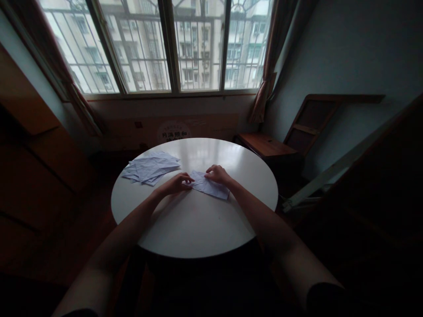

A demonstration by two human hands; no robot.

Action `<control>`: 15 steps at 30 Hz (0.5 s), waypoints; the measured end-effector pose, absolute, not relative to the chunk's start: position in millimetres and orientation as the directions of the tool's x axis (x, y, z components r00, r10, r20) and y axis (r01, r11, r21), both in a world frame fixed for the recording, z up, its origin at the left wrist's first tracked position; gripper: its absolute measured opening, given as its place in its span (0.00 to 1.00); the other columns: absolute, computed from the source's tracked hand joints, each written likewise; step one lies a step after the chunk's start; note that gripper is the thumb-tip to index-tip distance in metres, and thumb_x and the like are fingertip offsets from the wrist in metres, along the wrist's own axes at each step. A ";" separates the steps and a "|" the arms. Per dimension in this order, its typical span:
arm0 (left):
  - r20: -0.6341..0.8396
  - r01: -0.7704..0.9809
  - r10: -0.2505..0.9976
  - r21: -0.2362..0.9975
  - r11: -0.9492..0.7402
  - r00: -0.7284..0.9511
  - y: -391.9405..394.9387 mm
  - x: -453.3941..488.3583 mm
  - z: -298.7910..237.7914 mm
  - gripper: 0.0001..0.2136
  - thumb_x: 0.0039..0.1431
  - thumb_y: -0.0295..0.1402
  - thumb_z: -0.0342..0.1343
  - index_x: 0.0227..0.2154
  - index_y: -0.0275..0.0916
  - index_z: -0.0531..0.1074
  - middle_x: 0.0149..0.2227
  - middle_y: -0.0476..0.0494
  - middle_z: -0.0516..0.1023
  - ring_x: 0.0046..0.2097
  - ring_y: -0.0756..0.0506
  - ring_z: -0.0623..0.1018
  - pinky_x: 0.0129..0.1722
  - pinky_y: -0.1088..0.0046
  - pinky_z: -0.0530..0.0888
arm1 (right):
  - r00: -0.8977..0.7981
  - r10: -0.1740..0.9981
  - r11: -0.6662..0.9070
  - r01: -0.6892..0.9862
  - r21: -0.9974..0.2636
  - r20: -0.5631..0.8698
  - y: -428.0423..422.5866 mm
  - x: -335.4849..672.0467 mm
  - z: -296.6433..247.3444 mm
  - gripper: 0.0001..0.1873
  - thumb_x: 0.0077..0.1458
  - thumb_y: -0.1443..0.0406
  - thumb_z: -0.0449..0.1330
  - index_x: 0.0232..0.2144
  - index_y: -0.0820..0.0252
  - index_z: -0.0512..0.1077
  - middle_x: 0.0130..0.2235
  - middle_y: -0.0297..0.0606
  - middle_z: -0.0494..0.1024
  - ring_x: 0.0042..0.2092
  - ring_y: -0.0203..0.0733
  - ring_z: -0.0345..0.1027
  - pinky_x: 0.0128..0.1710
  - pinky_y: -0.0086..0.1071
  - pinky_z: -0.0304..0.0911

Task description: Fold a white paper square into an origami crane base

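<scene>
A folded sheet of white paper point(211, 188) lies near the middle of a round white table point(198, 220). My left hand point(176, 182) has its fingers curled and pinches the sheet's left edge. Resting on the sheet's upper part, my right hand point(218, 174) presses down with bent fingers. A loose pile of several white paper sheets point(150, 168) is spread on the table to the left of my hands.
A large barred window point(165, 44) fills the far wall, with curtains at both sides. A brown box point(172, 130) stands behind the table. A low wooden table point(266, 145) and leaning wooden frames point(310, 121) are at the right. Dark wooden furniture point(39, 167) stands at the left.
</scene>
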State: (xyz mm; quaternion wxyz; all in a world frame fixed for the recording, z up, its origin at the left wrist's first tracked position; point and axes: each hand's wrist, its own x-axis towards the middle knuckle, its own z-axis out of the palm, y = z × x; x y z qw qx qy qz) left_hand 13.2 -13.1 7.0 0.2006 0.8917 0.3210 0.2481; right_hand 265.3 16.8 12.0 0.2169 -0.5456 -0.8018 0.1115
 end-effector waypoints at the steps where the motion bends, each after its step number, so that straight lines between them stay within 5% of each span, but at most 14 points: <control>1: 0.306 0.478 0.680 0.525 -0.704 0.666 -13.0 13.0 6.9 0.20 0.55 0.46 0.59 0.43 0.36 0.77 0.37 0.41 0.74 0.35 0.48 0.75 0.35 0.72 0.74 | -0.309 0.924 0.378 0.826 -0.419 0.225 16.2 265.2 12.5 0.11 0.52 0.60 0.64 0.37 0.58 0.80 0.44 0.44 0.79 0.44 0.45 0.72 0.44 0.32 0.64; 15: 0.239 0.578 0.742 0.497 -0.647 0.626 -16.1 12.9 11.4 0.17 0.53 0.48 0.60 0.33 0.37 0.80 0.32 0.44 0.73 0.28 0.51 0.71 0.28 0.76 0.68 | -0.392 0.892 0.451 0.730 -0.514 0.225 21.7 267.0 9.7 0.13 0.49 0.68 0.64 0.40 0.60 0.78 0.37 0.39 0.80 0.39 0.40 0.73 0.38 0.28 0.65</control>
